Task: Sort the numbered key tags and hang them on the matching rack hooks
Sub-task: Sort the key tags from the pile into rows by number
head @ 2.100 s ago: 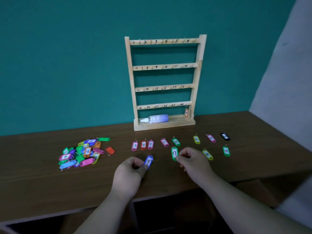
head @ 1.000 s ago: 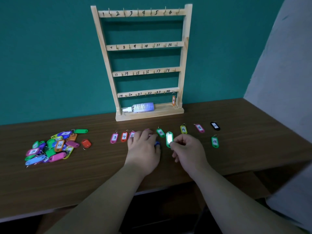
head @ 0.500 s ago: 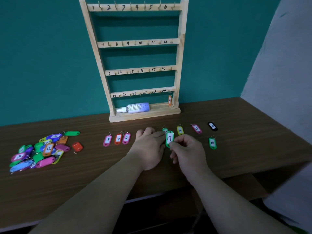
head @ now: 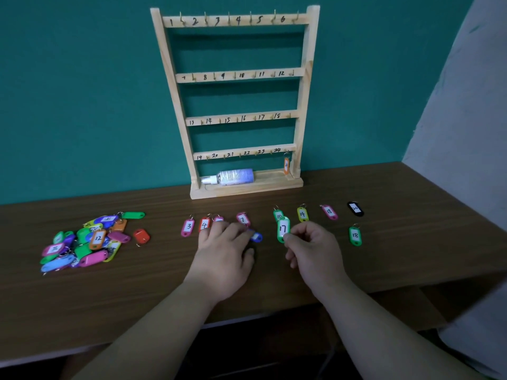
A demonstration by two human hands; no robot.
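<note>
left hand point(head: 225, 253) slid left, uncovering blue tag point(head: 256, 237) | right hand point(head: 312, 249) lifted tag 17 point(head: 283, 229)

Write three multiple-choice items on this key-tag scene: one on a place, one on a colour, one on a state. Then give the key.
1. Where does the unsorted heap of coloured plastic key tags lie?
A. left on the table
B. on the rack base
C. far right

2. What colour is the oval tag numbered 20?
A. yellow
B. black
C. orange

3. The green tag numbered 17 is:
A. hanging on a hook
B. in the heap
C. pinched in the right hand

Key: 1 A, it lies left of the wooden hook rack; 2 B, black shell, white label; 3 C, fingertips grip its lower end.
</note>
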